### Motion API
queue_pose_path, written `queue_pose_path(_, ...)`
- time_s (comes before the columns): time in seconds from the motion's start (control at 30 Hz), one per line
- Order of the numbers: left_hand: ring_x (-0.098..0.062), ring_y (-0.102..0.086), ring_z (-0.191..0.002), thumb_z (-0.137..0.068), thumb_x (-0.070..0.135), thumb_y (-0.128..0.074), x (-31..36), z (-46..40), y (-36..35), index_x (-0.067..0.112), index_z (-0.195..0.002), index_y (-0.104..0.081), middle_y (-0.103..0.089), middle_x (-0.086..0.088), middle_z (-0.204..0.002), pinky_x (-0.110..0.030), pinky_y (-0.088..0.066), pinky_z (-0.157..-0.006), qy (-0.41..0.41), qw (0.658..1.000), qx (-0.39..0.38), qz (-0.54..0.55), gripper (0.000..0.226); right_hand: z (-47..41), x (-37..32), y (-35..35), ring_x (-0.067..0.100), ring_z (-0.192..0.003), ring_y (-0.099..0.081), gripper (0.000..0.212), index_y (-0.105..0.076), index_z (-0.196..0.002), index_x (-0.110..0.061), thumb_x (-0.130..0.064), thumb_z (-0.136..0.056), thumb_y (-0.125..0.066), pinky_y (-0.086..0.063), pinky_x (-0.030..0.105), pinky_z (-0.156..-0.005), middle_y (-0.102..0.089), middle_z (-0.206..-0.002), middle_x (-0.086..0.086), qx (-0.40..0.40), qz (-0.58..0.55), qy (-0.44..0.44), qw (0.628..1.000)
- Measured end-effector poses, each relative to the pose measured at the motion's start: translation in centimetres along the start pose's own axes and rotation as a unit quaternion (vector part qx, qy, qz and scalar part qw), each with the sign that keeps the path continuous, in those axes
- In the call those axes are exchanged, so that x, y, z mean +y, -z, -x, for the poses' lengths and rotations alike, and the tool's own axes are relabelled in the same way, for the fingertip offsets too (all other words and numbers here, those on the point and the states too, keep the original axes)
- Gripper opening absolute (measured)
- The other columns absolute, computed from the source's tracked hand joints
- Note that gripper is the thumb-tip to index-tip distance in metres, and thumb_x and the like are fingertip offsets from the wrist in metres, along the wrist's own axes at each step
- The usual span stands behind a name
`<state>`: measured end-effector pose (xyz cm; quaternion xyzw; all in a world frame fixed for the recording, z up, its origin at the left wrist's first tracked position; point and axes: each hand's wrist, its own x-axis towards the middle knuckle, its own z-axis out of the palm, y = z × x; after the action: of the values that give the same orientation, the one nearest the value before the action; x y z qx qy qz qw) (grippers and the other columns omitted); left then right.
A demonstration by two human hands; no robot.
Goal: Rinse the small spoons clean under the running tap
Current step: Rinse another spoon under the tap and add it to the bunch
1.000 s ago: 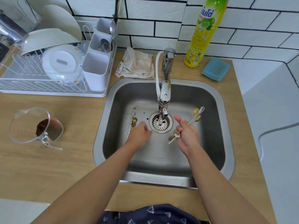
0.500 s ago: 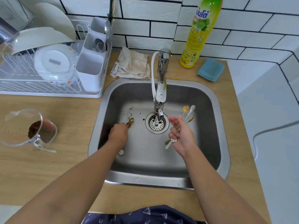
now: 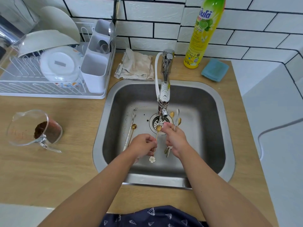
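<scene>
Head view, looking down into a steel sink (image 3: 211,102) set in a wooden table (image 3: 49,169).

Left hand (image 3: 143,145), fingers curled and pinching the thin stem of a gold spoon (image 3: 155,140); bowl of that spoon up under the tap (image 3: 164,94), just over the drain (image 3: 157,122); white flower charm (image 3: 152,159) hanging at the stem's lower end.

Right hand (image 3: 176,140), fingers closed round a bundle of small spoons (image 3: 176,117); gold and silver bowls fanned out above the knuckles beside the tap's nozzle, handle ends poking out below the palm. Fingertips of that hand at the gold spoon's bowl; touching or just beside, cannot tell.

Two more spoons (image 3: 131,130) flat on the sink floor left of the drain, one silver, one gold, dark specks scattered near them. Stream of water hard to make out.

On the table: glass measuring jug (image 3: 32,128) with brown grounds on the left, white dish rack (image 3: 49,94) with bowls and a cutlery holder behind it, crumpled cloth (image 3: 136,66) behind the sink, yellow-green detergent bottle (image 3: 201,38) and blue sponge (image 3: 214,70) on the right by the tiled wall.
</scene>
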<state>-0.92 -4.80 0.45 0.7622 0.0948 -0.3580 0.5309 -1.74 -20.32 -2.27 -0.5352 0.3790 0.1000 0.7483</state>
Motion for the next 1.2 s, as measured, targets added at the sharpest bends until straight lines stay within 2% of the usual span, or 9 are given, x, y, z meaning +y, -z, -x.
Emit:
queue_pose_path(0.1,-0.017,-0.060,-0.064,-0.092,0.009,-0.065,0.3,0.2,-0.1,0.004,-0.096,-0.067,-0.067,-0.012,-0.084,-0.026,-0.057,-0.059,-0.013,1.000,0.003,-0.008,0.006,0.0,0.1,-0.6,-0.002,-0.046,-0.050,0.029,-0.072,-0.113,-0.026,-0.020,-0.086,-0.082,-0.037,0.017,-0.042,-0.067,-0.069,-0.015,-0.029,0.050,0.036,0.998)
queue_pose_path(0.23,-0.017,-0.061,-0.062,-0.091,0.011,-0.065,0.8,0.3,-0.2,0.008,-0.090,-0.068,-0.069,-0.010,-0.080,-0.028,-0.057,-0.059,-0.038,0.998,0.012,-0.038,0.005,-0.3,-0.3,-1.5,0.012,-0.079,-0.066,0.008,-0.077,-0.085,-0.026,-0.027,-0.080,-0.083,-0.051,0.029,-0.070,-0.077,-0.084,-0.005,0.017,0.140,0.106,0.984)
queue_pose_path(0.3,-0.017,-0.062,-0.062,-0.091,0.011,-0.065,0.9,0.3,-0.2,0.009,-0.089,-0.069,-0.070,-0.009,-0.079,-0.028,-0.057,-0.059,-0.042,0.998,0.019,-0.046,0.005,-0.4,-0.4,-1.5,0.009,-0.085,-0.068,0.017,-0.078,-0.076,-0.025,-0.034,-0.090,-0.073,-0.052,0.033,-0.079,-0.080,-0.086,-0.008,0.025,0.169,0.122,0.978)
queue_pose_path(0.43,-0.014,-0.064,-0.061,-0.092,0.010,-0.064,0.9,0.3,0.3,0.010,-0.088,-0.069,-0.071,-0.008,-0.077,-0.025,-0.058,-0.056,-0.036,0.997,0.023,-0.060,0.006,-0.5,-0.2,-0.9,-0.005,-0.056,-0.056,0.014,-0.076,-0.097,-0.030,-0.028,-0.099,-0.062,-0.040,0.022,-0.059,-0.080,-0.099,-0.014,-0.059,0.152,0.093,0.982)
queue_pose_path(0.63,-0.014,-0.066,-0.058,-0.093,0.013,-0.064,0.9,0.8,0.1,0.011,-0.086,-0.070,-0.072,-0.007,-0.075,-0.025,-0.059,-0.057,-0.033,0.995,0.010,-0.096,0.009,-0.3,0.4,-0.9,0.004,-0.097,-0.070,0.015,-0.074,-0.096,-0.022,-0.034,-0.098,-0.065,-0.044,0.025,-0.079,-0.081,-0.088,-0.011,-0.034,0.157,0.114,0.980)
queue_pose_path(0.8,-0.016,-0.065,-0.051,-0.094,0.012,-0.061,1.5,0.7,0.7,0.010,-0.087,-0.069,-0.070,-0.008,-0.072,-0.025,-0.055,-0.051,-0.022,0.994,0.011,-0.103,0.011,-0.4,0.5,-0.7,-0.006,-0.066,-0.062,0.014,-0.072,-0.107,-0.023,-0.022,-0.101,-0.059,-0.041,0.011,-0.060,-0.078,-0.088,-0.021,-0.065,0.153,0.097,0.981)
queue_pose_path(0.97,-0.018,-0.067,-0.052,-0.094,0.011,-0.061,1.6,0.9,0.4,0.010,-0.087,-0.068,-0.070,-0.009,-0.073,-0.026,-0.056,-0.053,-0.024,0.994,0.010,-0.105,0.011,-0.1,0.6,-1.1,-0.012,-0.080,-0.067,0.016,-0.075,-0.092,-0.023,-0.029,-0.099,-0.062,-0.042,0.020,-0.075,-0.080,-0.090,-0.014,-0.021,0.151,0.123,0.981)
queue_pose_path(1.07,-0.020,-0.066,-0.053,-0.094,0.010,-0.060,1.5,0.7,0.5,0.008,-0.088,-0.068,-0.070,-0.011,-0.075,-0.029,-0.057,-0.054,-0.020,0.994,0.015,-0.105,0.010,-0.1,0.6,-1.2,-0.012,-0.066,-0.063,0.016,-0.070,-0.102,-0.027,-0.024,-0.102,-0.055,-0.039,0.022,-0.068,-0.080,-0.095,-0.018,-0.050,0.150,0.105,0.982)
queue_pose_path(1.2,-0.017,-0.067,-0.052,-0.095,0.010,-0.060,1.1,1.0,0.2,0.008,-0.090,-0.068,-0.071,-0.010,-0.076,-0.034,-0.060,-0.057,-0.014,0.993,0.020,-0.113,0.010,0.3,0.8,-1.1,0.002,-0.086,-0.066,0.012,-0.074,-0.098,-0.027,-0.024,-0.097,-0.062,-0.038,0.023,-0.065,-0.080,-0.097,-0.013,-0.048,0.153,0.110,0.981)
